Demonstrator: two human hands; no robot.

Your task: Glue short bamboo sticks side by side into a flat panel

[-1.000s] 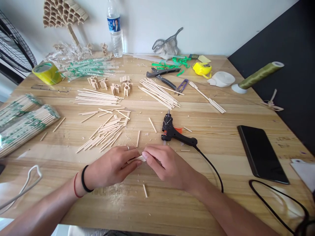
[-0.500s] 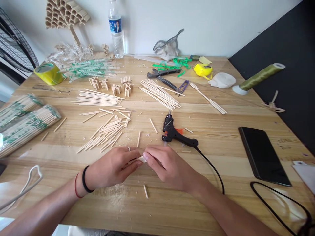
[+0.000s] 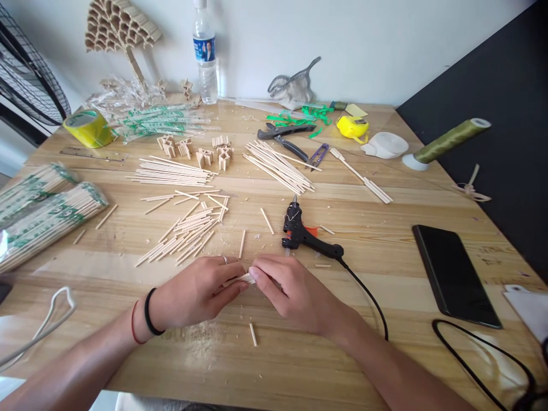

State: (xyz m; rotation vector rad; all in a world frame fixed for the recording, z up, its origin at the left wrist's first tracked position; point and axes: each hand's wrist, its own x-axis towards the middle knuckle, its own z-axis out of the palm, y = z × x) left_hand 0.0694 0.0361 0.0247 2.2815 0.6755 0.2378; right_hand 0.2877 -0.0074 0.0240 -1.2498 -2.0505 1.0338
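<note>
Your left hand (image 3: 205, 288) pinched a small bundle of pale, slim wooden sticks (image 3: 245, 278) between thumb and fingers. Your right hand (image 3: 291, 291) had its thumb and fingertips closed on the bundle's right end, close beside the left fingertips. The bundle lay between both sets of fingers, its long axis running crosswise from left to right, with the right end tipped slightly away from you. The fingers hid much of it, so the number of sticks could not be confirmed. A black glue gun with an orange trigger (image 3: 293, 222) rested beyond the right fingers, nearer that hand, nozzle pointing away. A loose pile of short pale wooden sticks (image 3: 188, 231) lay beyond the left fingers. One short wooden piece (image 3: 253, 334) lay on your side of the fingertips.
</note>
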